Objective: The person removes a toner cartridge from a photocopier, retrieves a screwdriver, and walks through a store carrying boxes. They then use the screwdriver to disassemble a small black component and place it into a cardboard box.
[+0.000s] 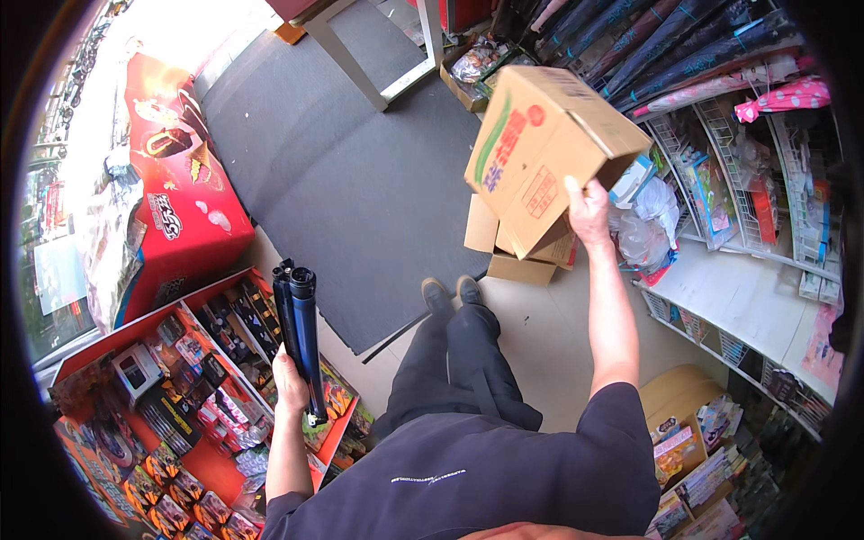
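Observation:
My right hand (589, 211) grips the lower edge of a brown cardboard box (540, 144) printed in red and green, holding it tilted in the air. The box's open end, dark inside, faces right, towards the shelves. Below it, partly hidden, a second cardboard box (520, 270) stands on the floor with its flaps open. At the left, my left hand (290, 382) is closed round a bundle of long dark blue and black tubes (304, 333), held upright above the display of goods. Their exact kind is unclear to me.
A red chest-like cabinet (184, 171) stands at the left, above a red-edged display (193, 405) full of small packaged goods. Wire racks and a white shelf (738, 306) line the right, with umbrellas (666, 45) above. Plastic bags (648, 220) sit beside the box. A dark mat (351, 180) covers the floor.

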